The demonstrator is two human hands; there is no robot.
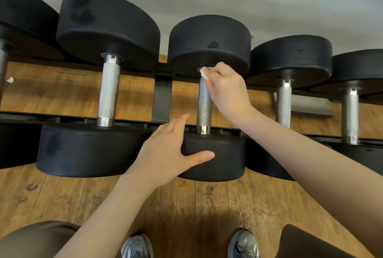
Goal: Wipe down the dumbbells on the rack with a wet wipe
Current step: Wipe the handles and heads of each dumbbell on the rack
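Note:
A row of black dumbbells with knurled steel handles lies across a low rack (162,94). My right hand (226,89) pinches a small white wet wipe (204,74) against the far end of the middle dumbbell's handle (204,106), just under its far head (209,44). My left hand (165,152) rests with straight fingers on the near head (219,158) of the same dumbbell, thumb spread across its side. The larger dumbbell (108,89) to the left shows dark damp patches on both heads.
More dumbbells lie to the right (284,102) and at the far left (18,19). A grey wall runs behind the rack. Wooden floor lies below, with my two grey shoes (243,244) and knees at the bottom edge. A small white scrap (10,79) lies on the floor at left.

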